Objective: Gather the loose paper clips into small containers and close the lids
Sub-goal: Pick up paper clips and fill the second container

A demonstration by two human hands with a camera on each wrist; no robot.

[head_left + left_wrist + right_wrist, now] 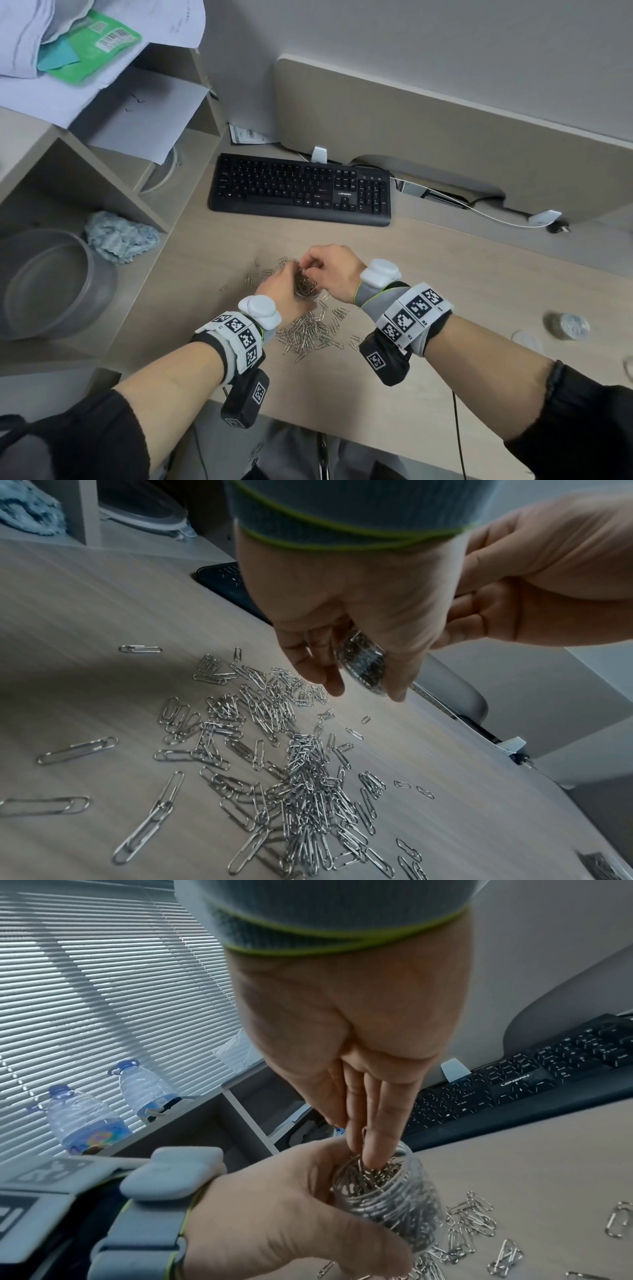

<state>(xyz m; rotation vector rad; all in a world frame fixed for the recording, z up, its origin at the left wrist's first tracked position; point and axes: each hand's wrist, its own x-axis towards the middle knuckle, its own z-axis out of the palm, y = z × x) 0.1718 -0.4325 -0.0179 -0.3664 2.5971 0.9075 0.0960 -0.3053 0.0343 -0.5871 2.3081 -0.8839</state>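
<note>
Clips litter the counter. Left hand grips a clip-filled jar, mostly hiding it. Right hand pinches clips at its mouth, fingertips buried.

At the right edge of the head view, a small round container is blurring into a grey smudge (lid on or off, impossible to say), and a pale disc beside it is blurring too. The left hand is hiding most of the clear jar.
</note>
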